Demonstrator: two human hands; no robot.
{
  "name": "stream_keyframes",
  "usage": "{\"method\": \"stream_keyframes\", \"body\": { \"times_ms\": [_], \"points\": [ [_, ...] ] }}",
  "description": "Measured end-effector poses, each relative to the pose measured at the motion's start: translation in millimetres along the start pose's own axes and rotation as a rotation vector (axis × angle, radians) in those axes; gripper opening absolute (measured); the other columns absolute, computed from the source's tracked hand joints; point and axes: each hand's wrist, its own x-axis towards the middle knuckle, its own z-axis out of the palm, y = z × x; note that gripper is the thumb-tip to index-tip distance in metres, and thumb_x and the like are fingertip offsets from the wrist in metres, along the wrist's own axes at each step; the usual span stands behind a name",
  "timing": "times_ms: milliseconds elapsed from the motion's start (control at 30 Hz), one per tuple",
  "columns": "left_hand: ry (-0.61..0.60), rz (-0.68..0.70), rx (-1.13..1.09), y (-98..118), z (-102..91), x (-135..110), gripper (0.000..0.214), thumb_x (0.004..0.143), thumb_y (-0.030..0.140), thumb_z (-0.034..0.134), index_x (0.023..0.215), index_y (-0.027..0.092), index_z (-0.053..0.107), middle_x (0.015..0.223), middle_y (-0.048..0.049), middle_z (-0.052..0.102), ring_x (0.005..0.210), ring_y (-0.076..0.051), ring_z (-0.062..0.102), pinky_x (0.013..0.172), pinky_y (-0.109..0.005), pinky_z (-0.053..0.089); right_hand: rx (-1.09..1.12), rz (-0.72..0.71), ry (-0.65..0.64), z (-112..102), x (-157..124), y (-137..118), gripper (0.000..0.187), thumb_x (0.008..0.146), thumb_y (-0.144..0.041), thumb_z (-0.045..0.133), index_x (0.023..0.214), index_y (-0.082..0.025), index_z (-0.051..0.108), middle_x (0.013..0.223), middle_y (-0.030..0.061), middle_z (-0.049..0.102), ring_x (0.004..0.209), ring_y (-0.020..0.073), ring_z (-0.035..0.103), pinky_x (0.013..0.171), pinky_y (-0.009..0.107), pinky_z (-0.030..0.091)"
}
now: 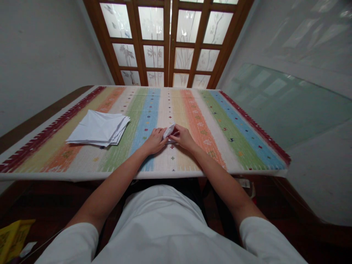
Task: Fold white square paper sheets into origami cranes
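Holding folded paper point(168, 131) with the bent fingers of left hand point(155, 141) and right hand point(183, 137), over striped cloth point(233, 126). Working well right of stacked sheets point(95, 127).

The table point(41, 118) is covered by a cloth point(233, 141), and is flanked by a left wall point(49, 44) and a right wall point(308, 176). Behind its far edge, a double door point(166, 44) is set between the walls. Over the cloth's middle, towards the near edge, a piece of paper point(168, 131) is held between the left hand point(155, 141) and the right hand point(183, 138). Left of the hands, apart from them, a stack of sheets point(95, 128) is laid on the cloth.
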Motion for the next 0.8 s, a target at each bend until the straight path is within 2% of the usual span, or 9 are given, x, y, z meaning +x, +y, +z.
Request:
{"method": "stream_keyframes", "body": {
  "times_ms": [133,367,467,567,800],
  "points": [
    [-0.007,-0.004,0.049,1,0.6,-1,0.059,0.108,0.028,0.044,0.163,0.008,0.046,0.157,-0.0227,0.058,0.145,-0.035,0.051,0.13,-0.055,0.038,-0.044,0.001,0.06,-8,1,5,0.015,0.084,-0.021,0.077,0.094,-0.023,0.066,0.093,0.0044,0.074,0.081,0.0207,0.067,0.073,0.033,0.056],
    [0.012,-0.01,0.085,6,1.3,-2,0.069,0.097,0.02,0.055,0.164,0.009,0.047,0.156,-0.0224,0.058,0.144,-0.036,0.052,0.129,-0.055,0.042,-0.109,0.08,0.169,-6,2,14,0.034,0.074,-0.009,0.071,0.106,-0.023,0.066,0.115,0.0093,0.072,0.087,0.0207,0.066,0.078,0.035,0.057],
    [0.029,0.005,0.102,10,1.4,-2,0.068,0.097,0.019,0.055,0.164,0.01,0.048,0.157,-0.0222,0.057,0.144,-0.036,0.052,0.128,-0.055,0.042,-0.072,0.109,0.132,-2,2,14,0.037,0.074,-0.008,0.069,0.108,-0.023,0.067,0.108,0.0066,0.075,0.083,0.0201,0.067,0.076,0.033,0.056],
    [0.022,0.021,0.109,12,0.9,-2,0.066,0.1,0.024,0.054,0.164,0.007,0.049,0.156,-0.0237,0.058,0.144,-0.036,0.052,0.128,-0.055,0.043,-0.045,0.086,0.102,-1,2,10,0.031,0.074,-0.011,0.07,0.103,-0.023,0.069,0.098,0.0038,0.077,0.08,0.0198,0.067,0.076,0.032,0.055],
    [0.018,0.021,0.094,10,-2.8,-3,0.06,0.102,0.018,0.049,0.162,0.01,0.052,0.152,-0.0216,0.061,0.14,-0.033,0.055,0.127,-0.053,0.044,-0.055,0.117,0.155,-2,2,2,0.02,0.075,-0.014,0.069,0.092,-0.022,0.069,0.092,0.0022,0.076,0.078,0.0191,0.064,0.073,0.03,0.05]
  ]
}}
